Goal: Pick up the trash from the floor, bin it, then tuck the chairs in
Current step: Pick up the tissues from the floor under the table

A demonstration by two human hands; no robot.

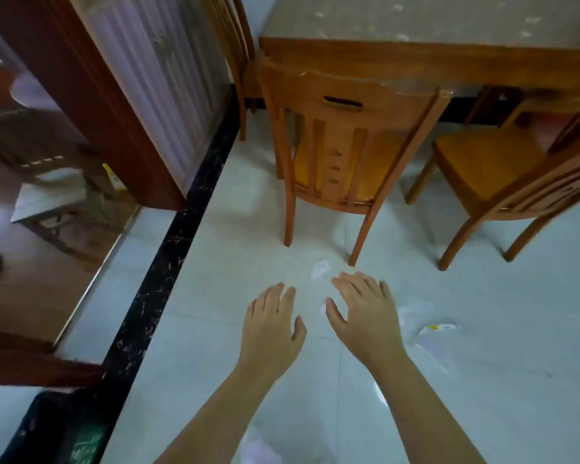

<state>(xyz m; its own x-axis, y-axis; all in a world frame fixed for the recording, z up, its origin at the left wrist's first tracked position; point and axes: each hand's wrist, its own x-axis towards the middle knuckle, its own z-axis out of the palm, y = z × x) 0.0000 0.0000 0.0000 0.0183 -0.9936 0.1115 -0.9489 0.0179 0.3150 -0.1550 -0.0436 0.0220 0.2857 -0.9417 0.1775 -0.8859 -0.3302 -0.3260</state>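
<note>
My left hand (275, 324) and my right hand (365, 316) are both stretched out in front of me, palms down, over the pale floor (499, 380). The fingers of each hand are straight and a little spread. Neither hand holds anything.

A small white scrap of paper (320, 269) lies on the floor just past the fingertips of my right hand, near the back leg of the middle chair (342, 128). A see-through wrapper (436, 336) with a bit of yellow on it lies on the floor to the right of my right wrist. Another white bit peeks out beside my right arm, but I cannot tell what it is.

The middle chair stands with its back close to the edge of the table (416, 58). The chair on the right (503, 162) is out from the table and turned sideways. A black strip (168, 262) runs along the floor on my left, next to a wooden door frame (64, 78).
</note>
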